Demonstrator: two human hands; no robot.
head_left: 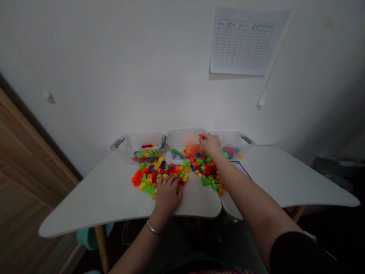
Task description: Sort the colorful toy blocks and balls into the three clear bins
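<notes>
A pile of colourful toy building bricks [152, 175] is spread over the white table. My left hand [168, 194], with a bracelet at the wrist, rests on the pile's front, its fingers apart and touching bricks; nothing shows held in it. Higher up, my right hand [211, 145] is pinched on an orange brick [202, 137] above the right part of the middle clear bin [185, 134]. Inside that bin are a larger orange piece [193, 147], a green piece [176, 151] and several small bricks. Part of the pile lies hidden behind my right forearm.
The left clear bin [142, 137] holds several mixed bricks; the right clear bin [232, 136] holds round pink, green and yellow pieces. A phone [241, 167] lies beside my right forearm. Two tabletops meet at a seam. A printed sheet [245, 45] hangs on the wall.
</notes>
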